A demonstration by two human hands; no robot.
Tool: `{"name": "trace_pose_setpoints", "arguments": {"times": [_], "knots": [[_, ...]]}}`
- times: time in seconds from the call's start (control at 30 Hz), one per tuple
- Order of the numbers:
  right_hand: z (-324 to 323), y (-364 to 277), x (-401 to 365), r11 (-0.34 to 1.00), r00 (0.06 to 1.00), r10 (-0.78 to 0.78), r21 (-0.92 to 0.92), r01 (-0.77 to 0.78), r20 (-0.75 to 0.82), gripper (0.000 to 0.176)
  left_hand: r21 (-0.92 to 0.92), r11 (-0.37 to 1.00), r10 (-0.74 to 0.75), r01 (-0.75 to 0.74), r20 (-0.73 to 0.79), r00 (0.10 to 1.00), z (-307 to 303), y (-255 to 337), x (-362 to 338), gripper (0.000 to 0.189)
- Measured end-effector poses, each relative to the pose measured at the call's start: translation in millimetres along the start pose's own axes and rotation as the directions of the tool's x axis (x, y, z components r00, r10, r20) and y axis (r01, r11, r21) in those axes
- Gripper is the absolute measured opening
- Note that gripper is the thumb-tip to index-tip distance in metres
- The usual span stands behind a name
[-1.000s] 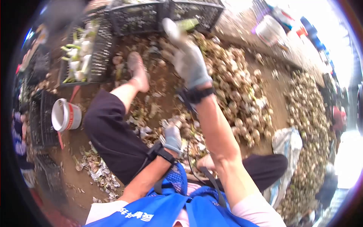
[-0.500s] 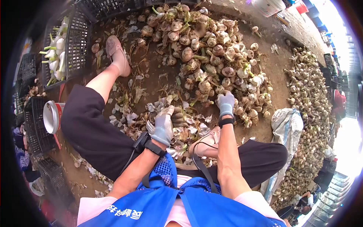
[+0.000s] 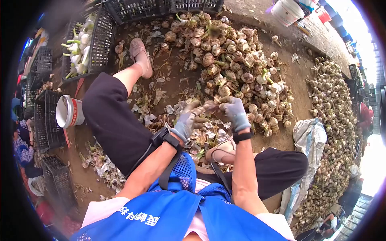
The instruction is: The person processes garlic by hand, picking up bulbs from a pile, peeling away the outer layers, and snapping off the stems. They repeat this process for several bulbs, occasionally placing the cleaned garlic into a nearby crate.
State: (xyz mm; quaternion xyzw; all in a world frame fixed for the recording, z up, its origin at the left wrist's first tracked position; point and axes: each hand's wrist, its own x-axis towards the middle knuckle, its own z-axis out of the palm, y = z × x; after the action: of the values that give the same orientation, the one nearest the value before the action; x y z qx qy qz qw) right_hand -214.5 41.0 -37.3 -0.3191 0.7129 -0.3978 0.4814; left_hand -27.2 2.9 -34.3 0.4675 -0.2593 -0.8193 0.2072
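Observation:
My right hand (image 3: 235, 111), in a grey-palmed work glove, is closed on a garlic bulb (image 3: 210, 107) at the near edge of the garlic pile (image 3: 233, 56). The bulb is dull brown and partly covered by the fingers. My left hand (image 3: 188, 121), gloved too, is just left of the bulb with its fingers apart and partly bent. I cannot make out anything held in it. Below and around both hands lie loose papery garlic skins (image 3: 205, 138) on the brown ground.
A black crate (image 3: 102, 44) with peeled white garlic (image 3: 78, 48) stands at upper left. A white bucket (image 3: 69, 111) is beside my left knee. A plastic sack (image 3: 309, 138) lies at right, before a long garlic heap (image 3: 333, 120). Another bucket (image 3: 287, 12) stands farther back.
My right hand has moved left from the pile, now with a garlic bulb. My left hand has moved up and right toward it. The whole view has shifted slightly.

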Motion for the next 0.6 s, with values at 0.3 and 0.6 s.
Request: {"name": "trace_pose_setpoints", "arguments": {"times": [0.3,0.6], "knots": [[25.4,-49.3,-79.9,0.644,0.999,-0.019,0.765,-0.019,0.041,0.022,-0.138,0.976,0.206,-0.171,0.308,0.929,17.9,35.3,-41.2,0.035],[42.7,-54.6,-81.3,0.8,0.989,-0.057,0.587,0.128,-0.137,0.014,-0.072,0.961,0.276,-0.267,0.199,0.94,15.1,23.3,-45.6,0.031]]}}
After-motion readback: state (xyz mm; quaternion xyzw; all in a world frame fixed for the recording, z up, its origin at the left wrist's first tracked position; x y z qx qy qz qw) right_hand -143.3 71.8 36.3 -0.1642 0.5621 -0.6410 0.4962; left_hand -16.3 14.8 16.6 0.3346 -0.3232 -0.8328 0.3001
